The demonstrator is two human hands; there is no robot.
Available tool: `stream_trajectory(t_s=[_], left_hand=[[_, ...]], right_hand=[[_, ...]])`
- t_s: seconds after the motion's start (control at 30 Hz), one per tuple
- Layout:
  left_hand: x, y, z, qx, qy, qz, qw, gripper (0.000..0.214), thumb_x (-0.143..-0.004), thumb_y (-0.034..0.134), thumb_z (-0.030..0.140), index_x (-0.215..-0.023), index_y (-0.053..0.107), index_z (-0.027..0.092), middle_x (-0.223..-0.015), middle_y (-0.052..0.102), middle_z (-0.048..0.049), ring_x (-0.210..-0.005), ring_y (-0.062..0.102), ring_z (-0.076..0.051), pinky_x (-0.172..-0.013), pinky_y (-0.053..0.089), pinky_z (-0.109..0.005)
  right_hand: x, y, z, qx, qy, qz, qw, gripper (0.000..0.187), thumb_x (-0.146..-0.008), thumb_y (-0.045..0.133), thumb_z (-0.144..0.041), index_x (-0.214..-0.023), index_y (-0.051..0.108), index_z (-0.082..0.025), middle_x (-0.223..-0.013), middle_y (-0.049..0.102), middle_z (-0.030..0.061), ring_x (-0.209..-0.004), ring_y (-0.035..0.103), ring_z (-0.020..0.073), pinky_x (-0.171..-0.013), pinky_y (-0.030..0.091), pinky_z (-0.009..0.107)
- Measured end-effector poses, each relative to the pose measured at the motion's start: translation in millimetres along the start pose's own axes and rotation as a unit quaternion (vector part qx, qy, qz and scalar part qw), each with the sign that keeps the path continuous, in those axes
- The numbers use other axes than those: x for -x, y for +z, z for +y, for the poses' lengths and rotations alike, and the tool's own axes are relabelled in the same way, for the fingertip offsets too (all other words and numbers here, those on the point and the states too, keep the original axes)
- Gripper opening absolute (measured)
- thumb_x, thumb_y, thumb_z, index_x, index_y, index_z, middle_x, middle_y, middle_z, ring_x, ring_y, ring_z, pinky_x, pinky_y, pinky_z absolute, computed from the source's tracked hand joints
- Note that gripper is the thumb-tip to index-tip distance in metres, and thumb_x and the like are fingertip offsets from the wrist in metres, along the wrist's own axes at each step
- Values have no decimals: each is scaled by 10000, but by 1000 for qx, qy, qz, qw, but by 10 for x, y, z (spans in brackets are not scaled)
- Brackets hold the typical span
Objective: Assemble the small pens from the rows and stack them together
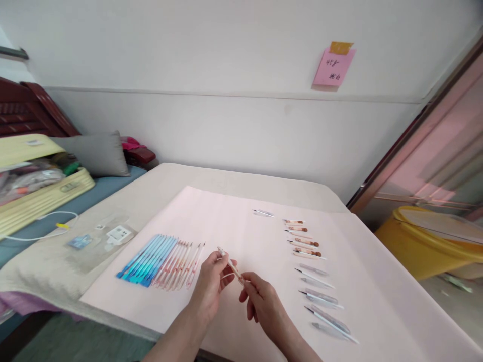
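Between my two hands, a slim light-coloured pen [234,270] with brownish marks is held at a slant over the white sheet. My left hand [216,274] pinches its upper end, and my right hand [260,299] grips the lower end. To the left of my hands lies a row of blue pens [149,261], with pale pink-and-white pens [179,266] beside them. On the right, pen parts lie in a column: brown-and-cream barrels [306,242] with thin refills, and lower down clear barrels [320,296] next to white refills [332,324] with dark tips.
The white sheet [222,206] covers much of the table. Clear plastic packaging [118,234] lies at left. Beyond are an open yellow case [75,183] and a grey pillow [94,153]. A yellow bin [422,246] stands right of the table, and a pink note [334,68] hangs on the wall.
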State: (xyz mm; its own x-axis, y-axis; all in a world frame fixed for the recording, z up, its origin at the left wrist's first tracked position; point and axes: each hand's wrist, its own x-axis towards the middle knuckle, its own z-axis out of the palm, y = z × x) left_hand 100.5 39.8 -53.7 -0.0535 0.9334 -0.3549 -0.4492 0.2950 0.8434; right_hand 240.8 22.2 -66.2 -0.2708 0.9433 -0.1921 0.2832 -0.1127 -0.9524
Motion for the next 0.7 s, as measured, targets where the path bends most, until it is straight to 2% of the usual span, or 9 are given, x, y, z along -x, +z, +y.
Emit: stream_trajectory(t_s=[0.13,0.3,0.47,0.57,0.7], left_hand=[[12,-1,-8,0,-2,-8,1000,283,-713,620,430,-794,551,167,-907,639,-104,-789,600,-171,-718,433,-299],[32,21,-35,5,-14,-17,1000,282,-697,636,419,-801,555,169,-909,638,-99,-802,603,-175,-721,435,-302],[35,42,-44,1,-13,-21,1000,274,-690,637,410,-780,544,169,-882,629,-80,-776,591,-164,-710,429,-295],[21,42,-41,-10,-6,-3,1000,252,-678,651,382,-736,530,169,-817,600,-45,-730,563,-137,-702,427,-281],[-1,30,-47,-4,9,9,1000,224,-650,672,316,-670,501,173,-686,494,16,-642,497,-100,-666,426,-261]], right_hand=[[-15,11,36,1,-2,43,999,263,-857,335,-389,-913,516,-206,-667,545,-39,-371,408,60,-384,302,192],[-47,1,49,78,-30,110,990,164,-801,458,-329,-859,559,-213,-563,457,-59,-525,439,103,-504,329,208],[-14,20,1,67,-37,81,994,193,-821,434,-320,-816,589,-205,-550,451,-54,-545,425,103,-522,312,210],[-17,33,0,46,-30,72,996,177,-807,463,-315,-783,588,-193,-536,440,-54,-522,401,91,-500,292,207],[-53,41,18,-62,50,9,997,185,-798,465,-347,-740,535,-185,-484,403,-72,-393,282,56,-401,195,206]])
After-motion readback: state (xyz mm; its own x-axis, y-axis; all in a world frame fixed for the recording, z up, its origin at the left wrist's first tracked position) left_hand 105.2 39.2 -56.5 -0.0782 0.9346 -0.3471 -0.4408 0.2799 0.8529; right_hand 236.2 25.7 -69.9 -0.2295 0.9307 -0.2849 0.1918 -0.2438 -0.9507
